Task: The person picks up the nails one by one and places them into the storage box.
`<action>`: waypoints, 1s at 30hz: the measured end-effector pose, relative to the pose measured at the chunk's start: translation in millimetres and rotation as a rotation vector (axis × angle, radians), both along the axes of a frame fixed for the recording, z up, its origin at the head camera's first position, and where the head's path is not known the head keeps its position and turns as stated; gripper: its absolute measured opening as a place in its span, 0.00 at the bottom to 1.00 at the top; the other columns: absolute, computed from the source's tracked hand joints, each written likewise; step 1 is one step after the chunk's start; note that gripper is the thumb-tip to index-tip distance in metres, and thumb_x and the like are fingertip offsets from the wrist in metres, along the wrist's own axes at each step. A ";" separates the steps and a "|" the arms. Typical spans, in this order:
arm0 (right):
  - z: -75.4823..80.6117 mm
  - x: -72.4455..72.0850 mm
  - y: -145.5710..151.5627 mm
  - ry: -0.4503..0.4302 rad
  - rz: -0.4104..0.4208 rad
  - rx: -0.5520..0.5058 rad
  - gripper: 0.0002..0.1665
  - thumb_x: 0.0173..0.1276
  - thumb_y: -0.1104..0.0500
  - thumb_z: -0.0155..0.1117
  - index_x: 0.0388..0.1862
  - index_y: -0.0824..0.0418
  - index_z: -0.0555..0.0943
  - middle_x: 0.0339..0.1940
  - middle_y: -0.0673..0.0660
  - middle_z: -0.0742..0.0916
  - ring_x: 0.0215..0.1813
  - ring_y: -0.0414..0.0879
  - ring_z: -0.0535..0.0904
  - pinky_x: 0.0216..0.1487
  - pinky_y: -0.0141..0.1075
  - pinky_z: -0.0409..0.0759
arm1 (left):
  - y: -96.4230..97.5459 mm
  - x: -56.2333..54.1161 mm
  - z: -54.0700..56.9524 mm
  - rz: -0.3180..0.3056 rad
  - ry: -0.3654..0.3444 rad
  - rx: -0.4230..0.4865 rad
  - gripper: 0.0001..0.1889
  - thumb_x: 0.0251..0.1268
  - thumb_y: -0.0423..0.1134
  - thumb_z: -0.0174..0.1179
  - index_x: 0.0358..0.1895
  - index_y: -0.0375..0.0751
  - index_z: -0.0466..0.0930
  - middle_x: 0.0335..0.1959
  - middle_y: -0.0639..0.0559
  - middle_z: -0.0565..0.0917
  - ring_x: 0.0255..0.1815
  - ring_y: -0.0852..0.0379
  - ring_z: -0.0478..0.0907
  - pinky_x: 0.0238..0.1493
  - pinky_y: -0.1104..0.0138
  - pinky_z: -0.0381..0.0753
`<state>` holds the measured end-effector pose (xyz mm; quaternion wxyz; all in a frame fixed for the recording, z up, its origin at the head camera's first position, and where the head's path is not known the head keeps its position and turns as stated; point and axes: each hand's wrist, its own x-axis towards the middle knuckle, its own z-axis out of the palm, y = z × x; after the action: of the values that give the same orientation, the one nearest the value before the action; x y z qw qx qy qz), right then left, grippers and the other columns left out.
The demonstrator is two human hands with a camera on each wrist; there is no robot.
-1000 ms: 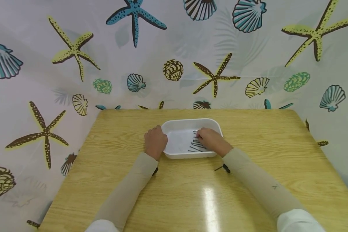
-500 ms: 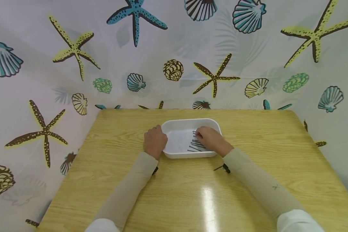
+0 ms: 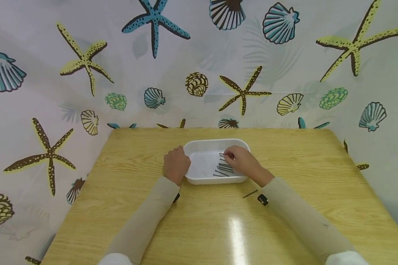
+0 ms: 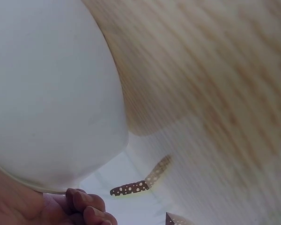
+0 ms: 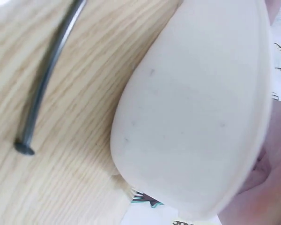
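A white plastic tray (image 3: 199,179) stands on the wooden table. My left hand (image 3: 177,165) grips its left end, with curled fingers (image 4: 86,201) at the rim in the left wrist view. Inside the tray's right half, several dark nails (image 3: 223,169) lie roughly side by side, heads to the left. My right hand (image 3: 243,162) reaches over the right end, pinching a nail (image 3: 220,153) at the far end of the row. In the right wrist view, the tray wall hides most of that hand's fingers. One loose nail (image 5: 42,89) lies on the table in front of the tray.
The wooden table (image 3: 136,147) extends around the tray. Behind and beside it hangs a cloth (image 3: 172,73) printed with starfish and shells. A small black device (image 3: 262,199) sits at my right wrist, close to the loose nail.
My right hand's wrist has shifted slightly right and toward me, its thumb showing more below the fingers. More of the loose nail shows. The left hand keeps its grip; the head view has tilted slightly.
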<state>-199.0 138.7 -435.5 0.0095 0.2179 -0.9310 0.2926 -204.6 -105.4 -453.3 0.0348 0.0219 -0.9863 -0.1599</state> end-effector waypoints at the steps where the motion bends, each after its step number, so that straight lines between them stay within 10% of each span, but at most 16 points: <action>1: 1.7 3.1 1.7 -0.002 -0.005 -0.004 0.10 0.66 0.58 0.58 0.39 0.62 0.82 0.32 0.50 0.81 0.35 0.42 0.75 0.40 0.38 0.75 | 0.0 0.0 -0.8 0.001 0.001 -0.006 0.14 0.63 0.37 0.46 0.45 0.33 0.76 0.35 0.41 0.80 0.39 0.43 0.76 0.43 0.53 0.70; 16: 20.3 63.1 35.2 -0.001 -0.109 -0.016 0.19 0.70 0.46 0.52 0.29 0.57 0.80 0.21 0.47 0.77 0.26 0.41 0.71 0.28 0.37 0.71 | -0.3 -0.7 -3.7 -0.006 0.024 0.001 0.14 0.62 0.37 0.46 0.43 0.33 0.76 0.33 0.41 0.80 0.37 0.43 0.76 0.42 0.52 0.71; 30: 2.6 105.3 54.6 -0.137 -0.150 0.083 0.21 0.69 0.47 0.54 0.18 0.53 0.74 0.13 0.45 0.71 0.18 0.38 0.64 0.21 0.32 0.64 | -1.5 -2.3 -4.2 -0.012 0.002 0.002 0.13 0.63 0.37 0.46 0.43 0.34 0.75 0.33 0.41 0.79 0.36 0.43 0.76 0.41 0.53 0.70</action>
<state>-93.6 193.2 -432.9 -0.0413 0.1274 -0.9545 0.2665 -206.9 -106.9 -457.5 0.0348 0.0160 -0.9862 -0.1612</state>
